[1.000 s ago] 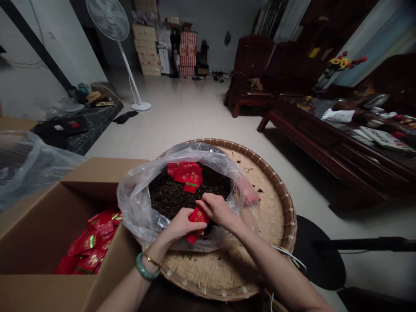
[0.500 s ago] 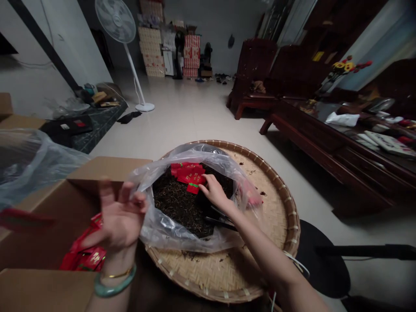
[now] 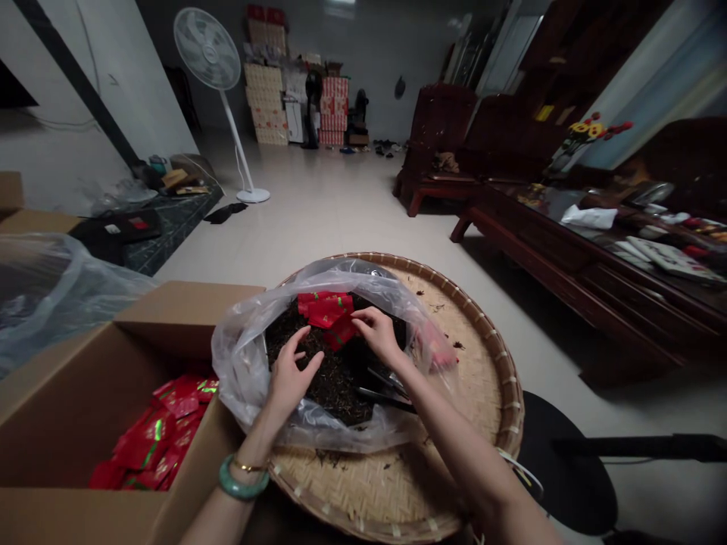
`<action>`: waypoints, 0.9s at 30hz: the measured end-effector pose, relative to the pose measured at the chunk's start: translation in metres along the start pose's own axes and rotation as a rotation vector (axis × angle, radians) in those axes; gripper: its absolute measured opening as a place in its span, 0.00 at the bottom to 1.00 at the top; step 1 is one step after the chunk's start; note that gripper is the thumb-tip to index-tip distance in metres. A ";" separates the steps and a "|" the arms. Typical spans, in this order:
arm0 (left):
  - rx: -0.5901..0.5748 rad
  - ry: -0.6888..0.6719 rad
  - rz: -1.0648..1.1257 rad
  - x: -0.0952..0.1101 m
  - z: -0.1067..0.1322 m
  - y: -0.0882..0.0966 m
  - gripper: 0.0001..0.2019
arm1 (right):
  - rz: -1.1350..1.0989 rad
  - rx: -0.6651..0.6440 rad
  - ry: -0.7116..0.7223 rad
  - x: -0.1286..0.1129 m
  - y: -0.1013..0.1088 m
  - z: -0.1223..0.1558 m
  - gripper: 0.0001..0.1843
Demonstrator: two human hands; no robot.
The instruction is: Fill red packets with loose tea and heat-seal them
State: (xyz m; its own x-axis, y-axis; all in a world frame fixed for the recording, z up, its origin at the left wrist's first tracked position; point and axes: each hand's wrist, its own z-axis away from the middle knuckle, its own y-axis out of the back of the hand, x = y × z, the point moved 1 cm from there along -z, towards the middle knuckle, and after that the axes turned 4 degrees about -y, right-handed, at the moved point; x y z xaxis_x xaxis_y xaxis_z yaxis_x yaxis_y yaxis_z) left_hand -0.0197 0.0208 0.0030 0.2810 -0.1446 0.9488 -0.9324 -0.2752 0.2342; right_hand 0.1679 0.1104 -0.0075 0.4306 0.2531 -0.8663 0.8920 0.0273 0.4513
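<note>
A clear plastic bag (image 3: 244, 371) of dark loose tea (image 3: 332, 378) lies open on a round woven bamboo tray (image 3: 482, 356). A small stack of empty red packets (image 3: 326, 309) rests on the tea at the far side. My right hand (image 3: 375, 333) pinches the nearest red packet of that stack. My left hand (image 3: 291, 375) hovers over the tea inside the bag, fingers spread, holding nothing. A metal scoop (image 3: 382, 387) lies in the tea under my right wrist.
An open cardboard box (image 3: 73, 393) at the left holds several filled red packets (image 3: 153, 435). Another plastic bag (image 3: 51, 288) sits beyond it. A dark wooden table (image 3: 602, 280) stands at the right, a round black stool (image 3: 568, 469) beside the tray, a standing fan (image 3: 219, 83) far behind.
My left hand let go of a filled red packet over the box and came back over the tea. My right hand moved from the packet to the red stack.
</note>
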 end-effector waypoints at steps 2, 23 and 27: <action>-0.040 -0.029 -0.060 -0.004 0.000 -0.004 0.28 | -0.128 -0.060 -0.033 -0.008 0.009 0.011 0.09; -0.256 0.094 -0.011 0.015 0.021 -0.027 0.15 | 0.375 0.215 0.386 -0.038 0.023 0.061 0.13; -0.269 0.044 -0.097 0.011 0.022 -0.023 0.13 | 0.382 0.194 0.381 -0.042 0.028 0.060 0.11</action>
State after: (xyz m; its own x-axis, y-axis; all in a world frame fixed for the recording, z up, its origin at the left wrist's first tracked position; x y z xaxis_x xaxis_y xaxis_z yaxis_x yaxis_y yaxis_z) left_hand 0.0101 0.0049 0.0034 0.3668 -0.0868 0.9262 -0.9302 -0.0232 0.3662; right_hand 0.1831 0.0424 0.0287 0.6791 0.5419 -0.4952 0.7075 -0.3031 0.6384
